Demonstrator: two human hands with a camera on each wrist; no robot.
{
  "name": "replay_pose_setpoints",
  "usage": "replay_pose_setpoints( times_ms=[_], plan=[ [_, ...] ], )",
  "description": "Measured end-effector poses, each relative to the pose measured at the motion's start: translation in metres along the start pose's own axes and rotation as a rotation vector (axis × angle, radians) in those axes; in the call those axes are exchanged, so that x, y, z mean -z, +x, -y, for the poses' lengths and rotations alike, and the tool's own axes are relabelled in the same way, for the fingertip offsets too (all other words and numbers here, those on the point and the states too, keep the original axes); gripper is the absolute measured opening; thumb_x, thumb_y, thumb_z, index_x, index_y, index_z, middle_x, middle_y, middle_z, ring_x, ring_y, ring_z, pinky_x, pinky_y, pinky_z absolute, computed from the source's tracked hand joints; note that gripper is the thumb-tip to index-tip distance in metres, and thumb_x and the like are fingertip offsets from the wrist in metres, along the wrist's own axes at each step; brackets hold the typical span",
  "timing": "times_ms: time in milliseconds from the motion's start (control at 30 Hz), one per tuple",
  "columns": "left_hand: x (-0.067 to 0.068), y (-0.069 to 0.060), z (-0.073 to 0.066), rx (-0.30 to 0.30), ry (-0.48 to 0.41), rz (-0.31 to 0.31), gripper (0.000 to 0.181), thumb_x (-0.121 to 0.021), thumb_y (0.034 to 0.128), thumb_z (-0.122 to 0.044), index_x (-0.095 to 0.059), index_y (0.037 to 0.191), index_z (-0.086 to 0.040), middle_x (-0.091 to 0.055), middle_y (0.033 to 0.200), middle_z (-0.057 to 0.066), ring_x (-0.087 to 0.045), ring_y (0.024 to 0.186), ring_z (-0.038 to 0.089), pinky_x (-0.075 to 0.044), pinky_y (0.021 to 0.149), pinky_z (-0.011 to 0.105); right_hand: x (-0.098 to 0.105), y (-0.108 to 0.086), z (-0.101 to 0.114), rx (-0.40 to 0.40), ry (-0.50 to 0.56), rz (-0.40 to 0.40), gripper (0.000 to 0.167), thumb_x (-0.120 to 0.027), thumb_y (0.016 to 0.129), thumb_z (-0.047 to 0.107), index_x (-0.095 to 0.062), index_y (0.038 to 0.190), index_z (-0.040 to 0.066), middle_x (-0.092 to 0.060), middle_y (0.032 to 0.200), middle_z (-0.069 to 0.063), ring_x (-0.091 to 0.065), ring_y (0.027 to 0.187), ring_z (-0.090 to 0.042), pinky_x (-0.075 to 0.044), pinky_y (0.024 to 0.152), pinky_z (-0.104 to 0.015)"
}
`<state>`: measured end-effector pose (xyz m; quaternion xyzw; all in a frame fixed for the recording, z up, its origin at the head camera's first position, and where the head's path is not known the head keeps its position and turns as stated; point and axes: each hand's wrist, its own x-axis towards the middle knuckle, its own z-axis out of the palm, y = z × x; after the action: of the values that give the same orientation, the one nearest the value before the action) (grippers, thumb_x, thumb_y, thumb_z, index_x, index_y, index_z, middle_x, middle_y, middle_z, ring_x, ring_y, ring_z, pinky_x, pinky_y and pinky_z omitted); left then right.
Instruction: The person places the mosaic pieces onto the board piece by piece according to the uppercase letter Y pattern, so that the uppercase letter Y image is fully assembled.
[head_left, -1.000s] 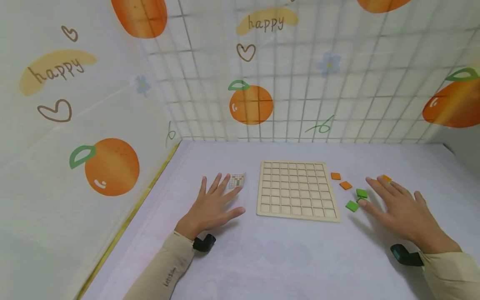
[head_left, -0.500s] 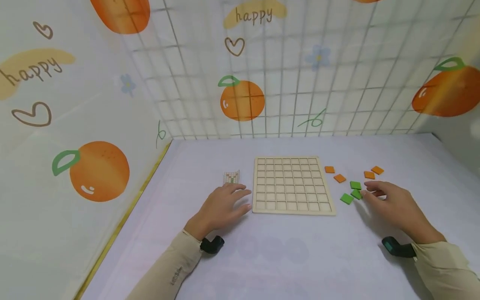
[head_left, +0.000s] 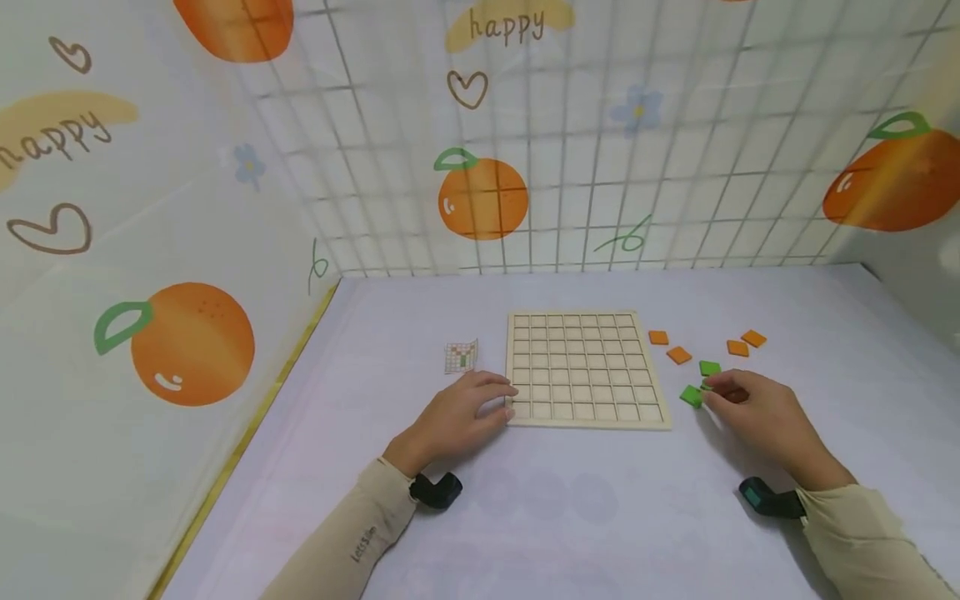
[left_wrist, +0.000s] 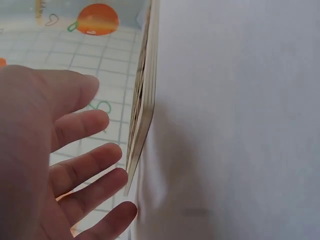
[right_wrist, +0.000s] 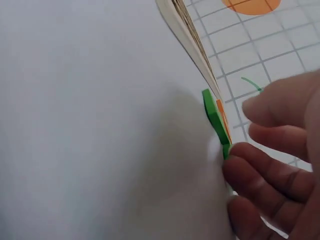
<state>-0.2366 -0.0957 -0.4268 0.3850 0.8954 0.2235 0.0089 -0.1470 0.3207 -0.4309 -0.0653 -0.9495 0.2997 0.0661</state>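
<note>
A pale wooden board [head_left: 585, 371] with a grid of square recesses lies flat on the table. My left hand [head_left: 463, 417] is at its left edge, thumb and fingers spread apart; in the left wrist view nothing is between them. To the right of the board lie green square tiles [head_left: 692, 397], one of them partly hidden behind the fingertips of my right hand [head_left: 765, 421]. The right wrist view has the thumb and index finger apart, with other fingertips low beside a green tile [right_wrist: 215, 117]. No tile is visibly pinched.
Several orange tiles [head_left: 678, 355] lie beyond the green ones, right of the board. A small printed grid card [head_left: 461, 357], one corner curling up, is left of the board. A patterned cloth wall [head_left: 555, 192] stands behind the table [head_left: 570, 533].
My left hand has moved right, from beside the card to the board's left edge. My right hand has come down and left to the green tiles, its fingers bending, uncovering the orange tiles.
</note>
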Motion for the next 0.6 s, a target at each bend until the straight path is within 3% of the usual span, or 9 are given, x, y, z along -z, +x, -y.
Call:
replay_pose_setpoints(
  times_ms=[100,300,600],
  plan=[
    [-0.0011,0.0002,0.001,-0.023,0.015,-0.007,0.037,-0.054,0.1015,-0.04,-0.067,0.131,-0.022,-0.055,0.142,-0.006,-0.046,0.133,0.013,-0.039,0.108,0.039,-0.0008,-0.0001,0.004,0.033,-0.019,0.006,0.039,-0.07,0.093,0.024,-0.068,0.12,-0.004,-0.067,0.106,-0.019,-0.06,0.094,-0.033,-0.052,0.072,-0.041],
    [-0.0019,0.0012,0.0034,-0.084,0.029,-0.013,0.034,-0.057,0.1014,-0.034,-0.068,0.13,-0.018,-0.057,0.142,-0.003,-0.048,0.133,0.016,-0.037,0.109,0.038,-0.0009,0.0033,0.009,0.105,-0.097,-0.006,0.038,-0.075,0.088,0.019,-0.07,0.115,-0.007,-0.061,0.09,-0.011,-0.051,0.08,-0.026,-0.042,0.063,-0.034],
    [-0.0086,-0.0006,0.0058,-0.111,0.011,-0.018,0.031,-0.062,0.1005,-0.026,-0.069,0.13,-0.016,-0.058,0.141,-0.002,-0.049,0.131,0.018,-0.039,0.107,0.041,-0.0065,-0.0011,0.0033,0.071,-0.098,0.002,0.037,-0.075,0.088,0.021,-0.071,0.112,-0.007,-0.06,0.09,-0.013,-0.05,0.08,-0.027,-0.042,0.064,-0.036]
  ],
)
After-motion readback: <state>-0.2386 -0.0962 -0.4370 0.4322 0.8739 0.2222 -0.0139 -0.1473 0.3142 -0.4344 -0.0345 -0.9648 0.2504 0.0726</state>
